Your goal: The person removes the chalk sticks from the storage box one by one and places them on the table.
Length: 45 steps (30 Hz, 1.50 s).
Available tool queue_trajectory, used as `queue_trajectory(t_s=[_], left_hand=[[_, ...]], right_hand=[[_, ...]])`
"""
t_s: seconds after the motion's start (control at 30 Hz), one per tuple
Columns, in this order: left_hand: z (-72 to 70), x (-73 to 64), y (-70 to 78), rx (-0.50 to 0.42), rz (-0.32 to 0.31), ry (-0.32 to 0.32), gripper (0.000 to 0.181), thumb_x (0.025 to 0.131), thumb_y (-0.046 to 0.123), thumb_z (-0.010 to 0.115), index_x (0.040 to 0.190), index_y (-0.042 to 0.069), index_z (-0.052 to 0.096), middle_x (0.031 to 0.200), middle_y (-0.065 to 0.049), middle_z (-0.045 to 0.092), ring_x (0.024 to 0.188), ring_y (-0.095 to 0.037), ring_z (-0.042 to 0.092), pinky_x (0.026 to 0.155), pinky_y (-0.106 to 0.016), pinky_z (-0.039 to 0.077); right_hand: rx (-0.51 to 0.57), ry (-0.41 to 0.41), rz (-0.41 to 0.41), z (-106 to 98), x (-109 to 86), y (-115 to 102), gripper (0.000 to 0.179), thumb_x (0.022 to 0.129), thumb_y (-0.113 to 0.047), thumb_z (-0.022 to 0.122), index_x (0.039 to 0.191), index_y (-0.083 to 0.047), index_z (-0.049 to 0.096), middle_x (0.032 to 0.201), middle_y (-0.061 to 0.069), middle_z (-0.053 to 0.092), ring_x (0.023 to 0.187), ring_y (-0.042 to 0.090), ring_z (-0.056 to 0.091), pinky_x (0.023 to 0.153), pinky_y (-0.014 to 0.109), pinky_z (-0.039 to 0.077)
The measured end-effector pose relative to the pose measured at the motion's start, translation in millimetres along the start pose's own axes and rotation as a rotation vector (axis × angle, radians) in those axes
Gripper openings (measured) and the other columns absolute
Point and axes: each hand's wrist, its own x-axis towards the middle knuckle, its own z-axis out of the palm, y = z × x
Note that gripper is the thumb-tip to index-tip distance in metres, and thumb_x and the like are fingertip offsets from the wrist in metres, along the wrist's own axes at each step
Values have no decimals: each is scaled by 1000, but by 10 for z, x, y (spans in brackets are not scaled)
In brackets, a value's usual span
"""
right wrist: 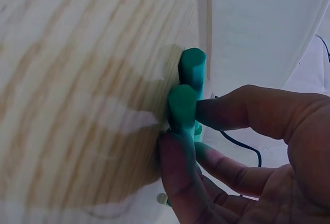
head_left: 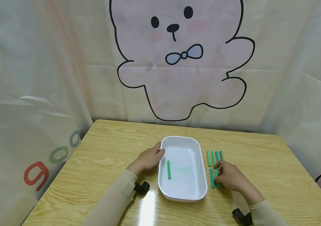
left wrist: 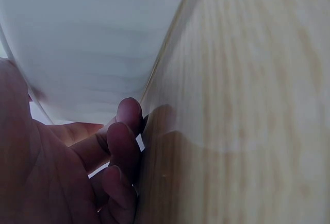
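A white plastic tray stands on the table with one green chalk stick lying inside it. My left hand holds the tray's left side, thumb over the rim and the other fingers against the outer wall. To the right of the tray, my right hand pinches a green chalk stick between thumb and fingers, low at the tabletop. Just left of it lies a teal chalk stick. Several green and teal sticks form a row beyond the fingers; the hand partly covers others.
The wooden table extends around the tray. A pale curtain with a cartoon bear hangs behind its far edge. Faint green smudges mark the tray's floor. Each wrist bears a small black camera.
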Motion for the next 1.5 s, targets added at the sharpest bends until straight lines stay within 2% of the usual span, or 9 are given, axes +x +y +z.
queue_trajectory(t_s=[0.47,0.73,1.0,1.23,1.5], left_hand=[[9,10,-18,-1,-8,-1,58,109,48,28,162,25,34,148,-11,60,129,-30,62,107,-56,47],[16,-4,-3,5,-10,-8,59,109,49,27,162,24,35,149,-10,60,128,-29,62,107,-55,48],[14,-1,0,6,-6,-4,58,109,48,27,161,24,35,150,-10,59,130,-31,62,108,-56,47],[16,0,-4,5,-7,3,58,109,48,28,161,24,36,150,-11,58,131,-31,61,109,-56,46],[11,-6,4,-6,-7,5,58,109,48,29,161,25,36,150,-10,59,133,-32,60,110,-57,45]], right_hand=[[23,-11,0,-34,-27,-31,49,82,-3,74,127,7,55,96,13,63,67,20,59,58,34,50],[20,11,-41,-84,-47,-70,46,87,-7,73,128,6,55,97,13,64,66,19,60,57,34,50],[39,22,-79,-126,-81,-199,42,93,-12,68,130,4,56,94,9,59,63,21,61,53,32,49],[28,36,-92,-146,-71,-318,44,91,-13,65,132,2,56,101,10,60,65,19,59,55,32,50],[25,62,-135,-136,-47,-487,41,90,-13,68,128,-1,59,102,10,62,70,18,53,59,32,44]])
